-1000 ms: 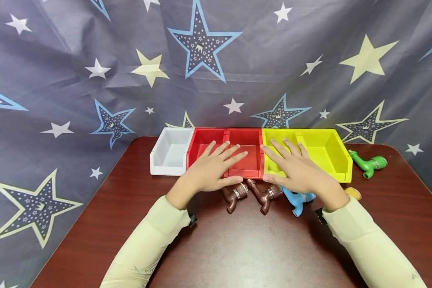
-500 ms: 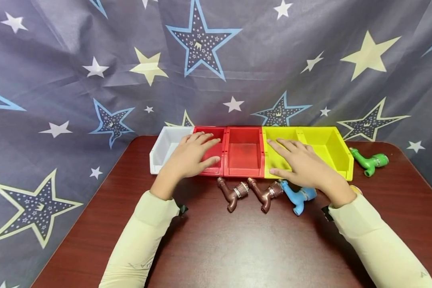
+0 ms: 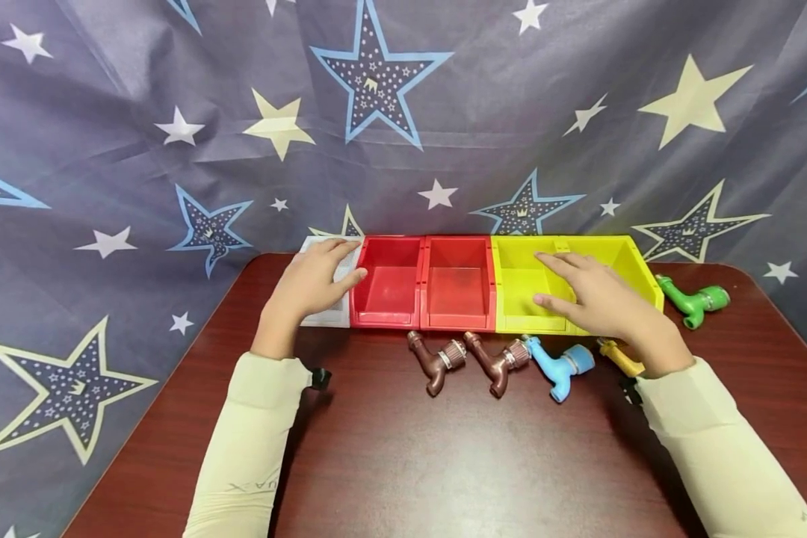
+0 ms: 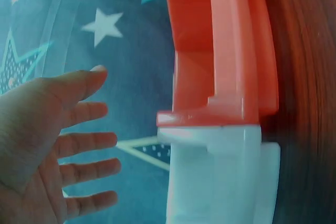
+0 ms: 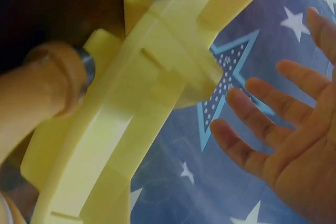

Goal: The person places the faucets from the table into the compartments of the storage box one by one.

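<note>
My left hand is held over the white bin, fingers spread and holding nothing. In the left wrist view its fingers stretch beside the white and red bins. My right hand hovers over the yellow bins, with fingers extended and nothing in them. Beneath the right wrist lies a yellow tap, partly hidden by the arm. Two brown taps and a blue tap lie in a row before the bins. A green tap rests right of the yellow bins.
Two red bins stand between the white and yellow ones, all in one row near the back of the brown table. A grey curtain printed with stars hangs right behind them.
My left hand has moved left, from the red bins to the white bin. My right hand has shifted right over the yellow bins, and more of the yellow tap shows.
</note>
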{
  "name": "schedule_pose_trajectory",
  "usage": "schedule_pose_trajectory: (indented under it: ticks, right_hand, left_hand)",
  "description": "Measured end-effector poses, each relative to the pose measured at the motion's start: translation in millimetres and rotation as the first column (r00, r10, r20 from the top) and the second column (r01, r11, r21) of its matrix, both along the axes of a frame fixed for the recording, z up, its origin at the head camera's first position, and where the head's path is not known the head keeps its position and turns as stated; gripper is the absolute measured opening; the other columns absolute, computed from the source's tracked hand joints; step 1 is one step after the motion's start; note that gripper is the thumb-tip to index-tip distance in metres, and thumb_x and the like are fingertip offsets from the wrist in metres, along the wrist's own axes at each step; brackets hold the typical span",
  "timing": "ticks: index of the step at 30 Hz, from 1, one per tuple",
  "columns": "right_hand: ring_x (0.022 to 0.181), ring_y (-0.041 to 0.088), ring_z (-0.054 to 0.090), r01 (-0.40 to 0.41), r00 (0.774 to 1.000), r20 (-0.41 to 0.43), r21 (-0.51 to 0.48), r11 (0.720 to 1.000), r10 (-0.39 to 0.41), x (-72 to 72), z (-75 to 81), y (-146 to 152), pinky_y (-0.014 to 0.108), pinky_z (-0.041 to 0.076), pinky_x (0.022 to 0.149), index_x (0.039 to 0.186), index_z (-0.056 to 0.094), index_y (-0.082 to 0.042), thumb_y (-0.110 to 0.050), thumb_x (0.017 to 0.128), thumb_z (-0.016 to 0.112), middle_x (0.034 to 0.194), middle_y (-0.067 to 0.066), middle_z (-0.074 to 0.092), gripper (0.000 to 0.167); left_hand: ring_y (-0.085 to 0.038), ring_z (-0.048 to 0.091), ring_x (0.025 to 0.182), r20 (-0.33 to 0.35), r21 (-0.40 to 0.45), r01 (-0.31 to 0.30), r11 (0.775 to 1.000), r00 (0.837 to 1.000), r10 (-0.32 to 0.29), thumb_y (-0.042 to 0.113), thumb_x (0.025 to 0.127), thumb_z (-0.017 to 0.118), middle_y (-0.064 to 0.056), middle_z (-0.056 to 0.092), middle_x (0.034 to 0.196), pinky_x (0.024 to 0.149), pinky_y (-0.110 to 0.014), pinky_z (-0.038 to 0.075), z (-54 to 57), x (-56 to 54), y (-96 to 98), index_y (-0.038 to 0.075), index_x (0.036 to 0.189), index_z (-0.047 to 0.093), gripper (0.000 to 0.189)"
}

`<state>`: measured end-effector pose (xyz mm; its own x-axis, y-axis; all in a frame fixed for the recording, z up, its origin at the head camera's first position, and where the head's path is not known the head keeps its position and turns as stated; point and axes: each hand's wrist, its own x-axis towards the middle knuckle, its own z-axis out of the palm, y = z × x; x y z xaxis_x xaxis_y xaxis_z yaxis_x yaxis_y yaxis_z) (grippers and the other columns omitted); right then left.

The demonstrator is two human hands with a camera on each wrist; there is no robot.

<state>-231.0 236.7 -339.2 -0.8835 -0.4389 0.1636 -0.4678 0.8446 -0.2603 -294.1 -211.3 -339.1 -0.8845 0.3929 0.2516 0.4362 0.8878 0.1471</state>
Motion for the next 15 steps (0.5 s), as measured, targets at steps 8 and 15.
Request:
schedule_pose_trajectory:
  ticks: [8, 15]
  right_hand:
    - [0.140, 0.054, 0.035, 0.027, 0.999, 0.020, -0.051, 0.998, -0.026, -3.4, 7.6, 27, 0.068, 0.027, 0.112, 0.157, 0.038, -0.002, -0.044, 0.102, 0.062, 0.154, 0.031, 0.040, 0.074]
    - [0.138, 0.052, 0.037, 0.081, 0.997, 0.015, -0.056, 0.995, -0.081, -2.6, 14.2, 51, 0.070, 0.029, 0.109, 0.157, 0.037, -0.002, -0.043, 0.102, 0.063, 0.152, 0.031, 0.042, 0.073]
  left_hand:
    - [-0.044, 0.049, 0.131, 0.021, 0.127, -0.185, 0.974, 0.983, 0.184, 0.042, 0.100, 0.060, -0.019, 0.053, 0.145, 0.099, -0.065, 0.043, 0.7, -4.7, -24.5, 0.012, 0.150, 0.052, 0.059]
    - [-0.043, 0.049, 0.131, 0.109, 0.197, -0.188, 0.962, 0.980, 0.169, 0.039, 0.102, 0.058, -0.023, 0.052, 0.145, 0.105, -0.064, 0.039, -3.5, -9.7, -45.1, 0.006, 0.150, 0.051, 0.059]
